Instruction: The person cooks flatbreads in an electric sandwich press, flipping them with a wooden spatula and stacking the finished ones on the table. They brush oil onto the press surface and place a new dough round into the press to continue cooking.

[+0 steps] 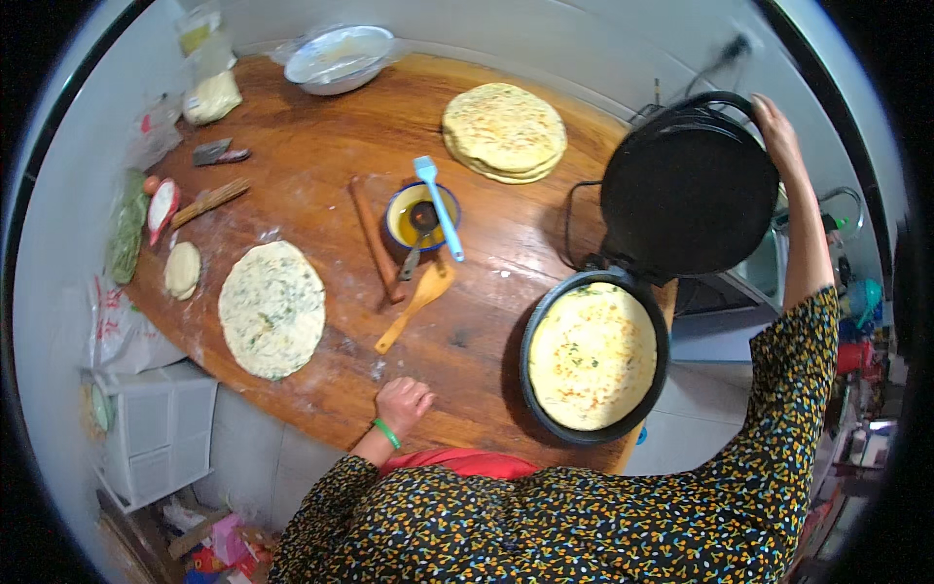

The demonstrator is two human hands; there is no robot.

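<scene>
My right hand (pixel 775 131) grips the handle of the raised black lid (pixel 689 190) of an electric griddle. In the griddle's round lower pan (pixel 536 398) lies a browned flatbread (pixel 592 356) with green flecks. My left hand (pixel 403 406), fingers loosely curled, rests near the table's front edge and holds nothing. Beyond it are a wooden spatula (pixel 417 303), a rolling pin (pixel 374 241) and an enamel bowl (pixel 392 228) of oil with a ladle (pixel 411 263); a blue silicone brush (pixel 441 212) lies across its rim. An uncooked flatbread (pixel 271 310) with greens lies to the left.
Cooked flatbreads (pixel 503 131) are stacked at the back. A plastic-covered basin (pixel 339 62) stands by the wall. Farther left are a scraper (pixel 211 152), wooden sticks (pixel 211 203), a red scoop of flour (pixel 162 208) and dough rounds (pixel 182 270). The griddle's cord (pixel 570 219) loops beside the lid.
</scene>
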